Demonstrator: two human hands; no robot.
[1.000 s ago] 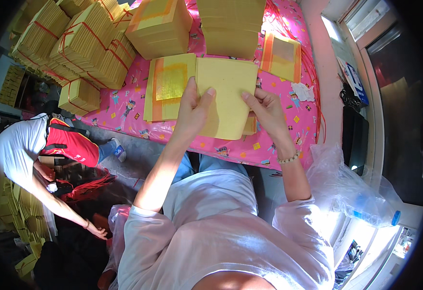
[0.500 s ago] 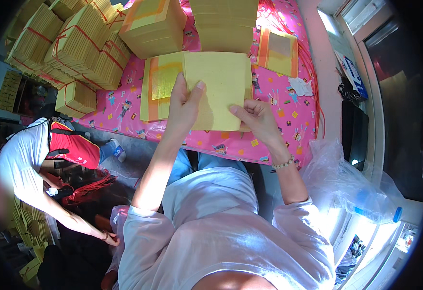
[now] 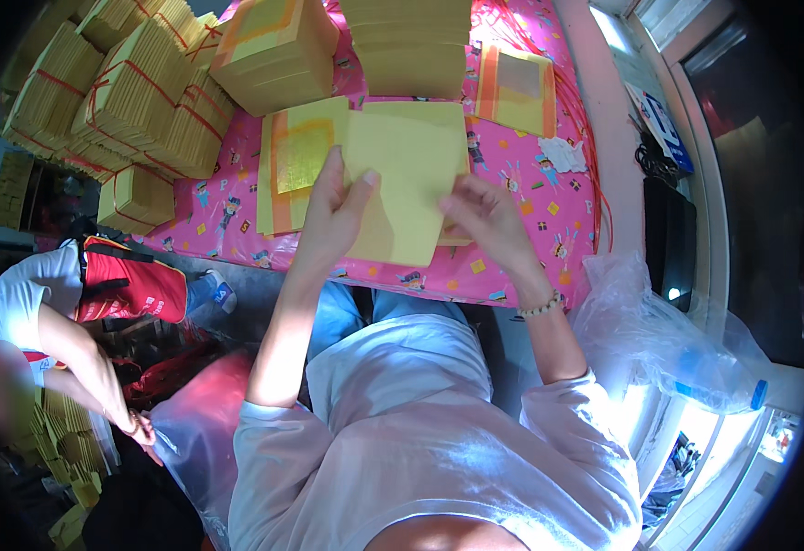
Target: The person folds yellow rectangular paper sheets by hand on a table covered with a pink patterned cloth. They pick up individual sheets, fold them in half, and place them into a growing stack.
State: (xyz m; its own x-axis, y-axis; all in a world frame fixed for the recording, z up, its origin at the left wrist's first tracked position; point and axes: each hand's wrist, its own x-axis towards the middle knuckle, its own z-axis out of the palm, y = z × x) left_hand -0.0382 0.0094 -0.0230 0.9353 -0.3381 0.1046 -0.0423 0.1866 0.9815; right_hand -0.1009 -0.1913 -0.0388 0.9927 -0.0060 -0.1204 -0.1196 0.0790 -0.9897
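Tilted over the table is a plain yellow paper sheet [image 3: 400,184], whether single or a thin stack I cannot tell. My left hand [image 3: 338,207] grips it by the left edge, thumb on top. At its right edge my right hand [image 3: 486,216] has curled fingers and its thumb against the paper; these fingertips are slightly blurred. Beneath and to the left lies joss paper [image 3: 278,174] with a gold foil square and orange bands. More yellow paper [image 3: 452,115] shows behind the held sheet, which hides most of it.
Tall yellow paper stacks [image 3: 407,55] stand at the back; bundles tied with red string [image 3: 131,101] fill the back left. Foil-faced paper [image 3: 515,90], a crumpled white tissue [image 3: 563,154] and red strings lie right. Another person [image 3: 53,303] bends at left, holding a clear plastic bag [image 3: 205,422].
The held yellow paper has tilted, its lower edge coming nearer to me. My right hand has shifted slightly at its edge. The other person's arm has drawn back, and the plastic bag is spread wider.
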